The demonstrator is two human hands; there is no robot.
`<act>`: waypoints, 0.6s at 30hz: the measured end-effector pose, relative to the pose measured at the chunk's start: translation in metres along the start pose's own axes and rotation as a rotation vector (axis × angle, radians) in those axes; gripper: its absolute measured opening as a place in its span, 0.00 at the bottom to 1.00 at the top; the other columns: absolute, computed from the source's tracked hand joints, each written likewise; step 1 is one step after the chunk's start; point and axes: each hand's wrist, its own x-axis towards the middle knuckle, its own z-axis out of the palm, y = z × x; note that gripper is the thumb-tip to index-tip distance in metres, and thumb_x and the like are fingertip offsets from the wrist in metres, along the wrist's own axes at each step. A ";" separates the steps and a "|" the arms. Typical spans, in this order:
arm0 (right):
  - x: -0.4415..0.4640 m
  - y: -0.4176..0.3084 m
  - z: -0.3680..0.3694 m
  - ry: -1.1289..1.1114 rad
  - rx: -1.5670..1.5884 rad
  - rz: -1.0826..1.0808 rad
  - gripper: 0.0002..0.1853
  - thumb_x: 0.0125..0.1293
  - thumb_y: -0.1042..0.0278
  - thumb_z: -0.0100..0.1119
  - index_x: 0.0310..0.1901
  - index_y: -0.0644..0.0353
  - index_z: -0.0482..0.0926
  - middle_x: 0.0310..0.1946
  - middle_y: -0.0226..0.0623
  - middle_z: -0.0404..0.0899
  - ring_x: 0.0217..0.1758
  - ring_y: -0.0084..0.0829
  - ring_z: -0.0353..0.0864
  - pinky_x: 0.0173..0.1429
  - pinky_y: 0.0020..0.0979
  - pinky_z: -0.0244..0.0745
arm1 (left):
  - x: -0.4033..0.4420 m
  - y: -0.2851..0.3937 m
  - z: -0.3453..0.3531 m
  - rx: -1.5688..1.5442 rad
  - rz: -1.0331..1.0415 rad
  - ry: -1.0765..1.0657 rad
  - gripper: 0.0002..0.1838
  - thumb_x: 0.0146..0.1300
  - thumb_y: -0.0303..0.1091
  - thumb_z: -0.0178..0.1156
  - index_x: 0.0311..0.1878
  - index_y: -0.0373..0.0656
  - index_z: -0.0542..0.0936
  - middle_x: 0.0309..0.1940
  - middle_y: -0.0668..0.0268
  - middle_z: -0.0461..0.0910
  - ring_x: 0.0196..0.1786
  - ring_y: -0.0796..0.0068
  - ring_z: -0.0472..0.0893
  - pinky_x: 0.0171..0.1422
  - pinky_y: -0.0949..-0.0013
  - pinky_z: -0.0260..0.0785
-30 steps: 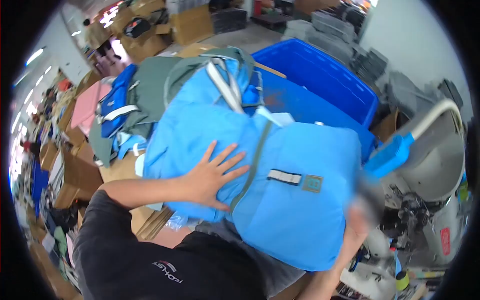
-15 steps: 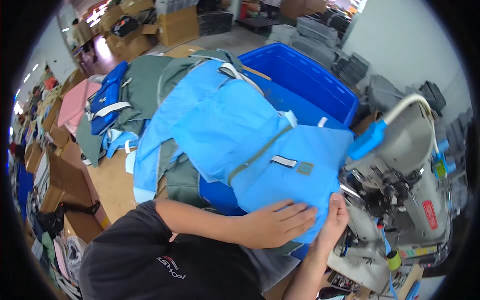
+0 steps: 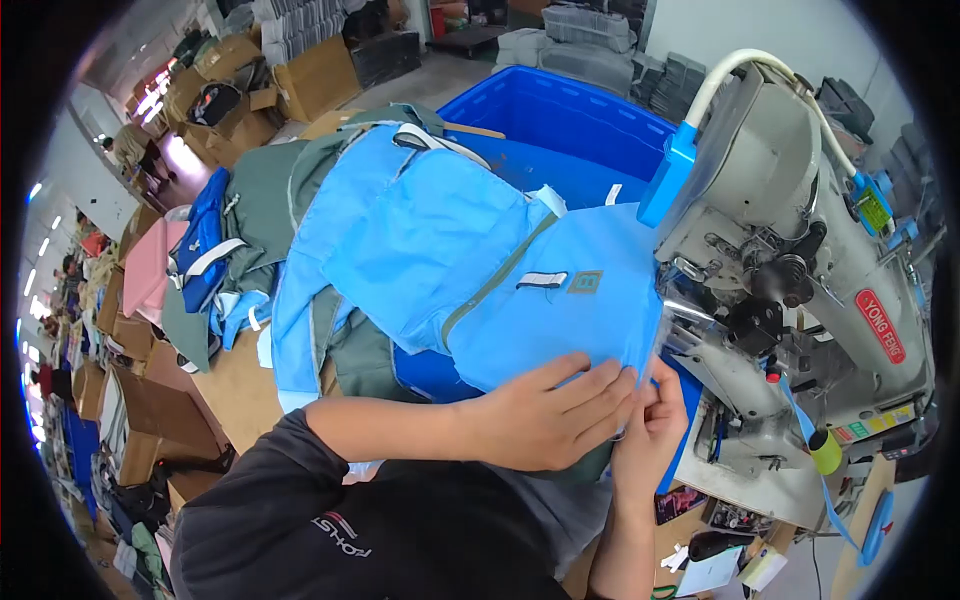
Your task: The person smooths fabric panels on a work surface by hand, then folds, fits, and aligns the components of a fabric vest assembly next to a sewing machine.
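A light-blue fabric backpack (image 3: 430, 240), unfinished, with a dark green strip, a white-edged loop and a small square patch, stretches across the work surface to the sewing machine (image 3: 790, 240). At the lower right edge of the panel, my left hand (image 3: 555, 410) has its bent fingers on top of the fabric; its thumb is hidden. My right hand (image 3: 650, 425) is closed, pinching the same edge between thumb and fingers, close to the left fingertips. The panel's right edge lies beside the machine's arm.
A blue plastic bin (image 3: 570, 110) stands behind the backpack. Dark green fabric pieces (image 3: 265, 190), a darker blue bag (image 3: 205, 240) and a pink piece (image 3: 150, 270) lie to the left. Cardboard boxes (image 3: 310, 85) stand farther back. A blue ribbon (image 3: 810, 430) hangs by the machine.
The view has shifted right, so more of the sewing machine shows. My left fingers have bent more and come closer to my right hand, which has curled at the fabric edge.
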 end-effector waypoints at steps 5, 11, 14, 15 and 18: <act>-0.002 0.009 -0.003 -0.011 0.077 0.005 0.14 0.76 0.80 0.52 0.60 0.71 0.73 0.50 0.40 0.85 0.50 0.21 0.84 0.54 0.22 0.77 | 0.006 -0.002 0.001 -0.001 0.041 -0.034 0.19 0.65 0.36 0.57 0.54 0.35 0.82 0.57 0.55 0.81 0.57 0.62 0.80 0.55 0.63 0.75; 0.006 0.010 -0.002 0.018 0.099 0.006 0.15 0.75 0.81 0.52 0.60 0.71 0.74 0.50 0.39 0.85 0.51 0.21 0.83 0.55 0.23 0.77 | 0.011 -0.005 0.008 -0.076 0.014 -0.024 0.20 0.62 0.35 0.58 0.54 0.33 0.82 0.57 0.53 0.81 0.57 0.60 0.80 0.55 0.61 0.76; 0.015 0.016 -0.003 -0.004 0.099 -0.030 0.15 0.75 0.80 0.53 0.61 0.71 0.74 0.50 0.38 0.85 0.50 0.21 0.83 0.55 0.23 0.76 | 0.015 -0.011 0.015 -0.076 0.006 -0.011 0.21 0.61 0.35 0.58 0.54 0.33 0.82 0.56 0.53 0.81 0.57 0.60 0.80 0.55 0.61 0.76; 0.017 0.016 -0.004 -0.003 0.097 -0.031 0.15 0.75 0.80 0.53 0.61 0.71 0.74 0.50 0.38 0.85 0.50 0.20 0.83 0.55 0.23 0.76 | 0.015 -0.011 0.018 -0.075 -0.003 -0.004 0.21 0.61 0.35 0.59 0.54 0.33 0.82 0.56 0.53 0.81 0.57 0.60 0.80 0.55 0.61 0.76; 0.026 0.017 -0.002 -0.004 0.097 -0.029 0.15 0.75 0.79 0.52 0.61 0.71 0.74 0.50 0.38 0.85 0.49 0.20 0.82 0.55 0.23 0.76 | 0.019 -0.019 0.023 -0.103 -0.008 -0.016 0.21 0.60 0.35 0.59 0.55 0.33 0.81 0.54 0.54 0.81 0.56 0.61 0.80 0.55 0.61 0.76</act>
